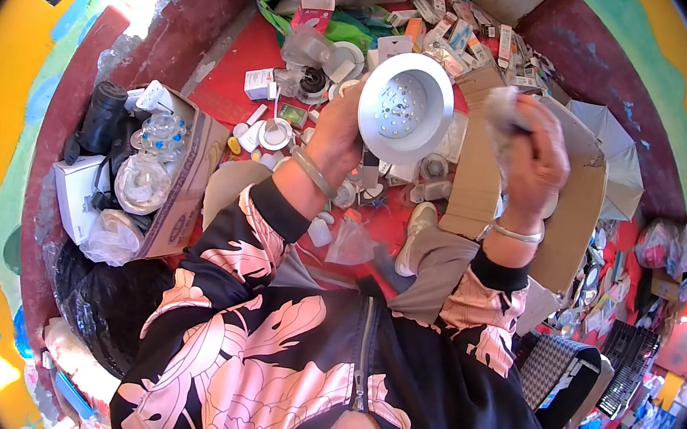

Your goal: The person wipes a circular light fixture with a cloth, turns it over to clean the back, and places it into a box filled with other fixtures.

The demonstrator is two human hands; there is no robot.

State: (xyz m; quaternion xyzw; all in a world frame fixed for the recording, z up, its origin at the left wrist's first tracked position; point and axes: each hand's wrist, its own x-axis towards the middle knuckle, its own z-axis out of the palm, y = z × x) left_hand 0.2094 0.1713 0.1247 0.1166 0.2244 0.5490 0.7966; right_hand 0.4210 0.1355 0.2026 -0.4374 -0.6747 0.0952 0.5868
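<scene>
My left hand (339,131) grips a white round LED downlight (436,113) by its side. Its open face is turned up, and several small LEDs show inside the deep silver-white rim. To the right, apart from the lamp, my raised right hand (541,157) is closed on a greyish-white cloth (501,116), which is blurred by motion. Below the right hand stands an open cardboard box (474,166) with its flaps spread. Most of what lies inside that box is hidden by my hand and forearm.
At left, a cardboard box (184,186) holds clear plastic-wrapped parts. Small lamp parts lie scattered on the red floor covering (248,47). Many small packages (460,36) are heaped at the back. A black plastic bag (98,296) sits at lower left, a black crate (630,361) at right.
</scene>
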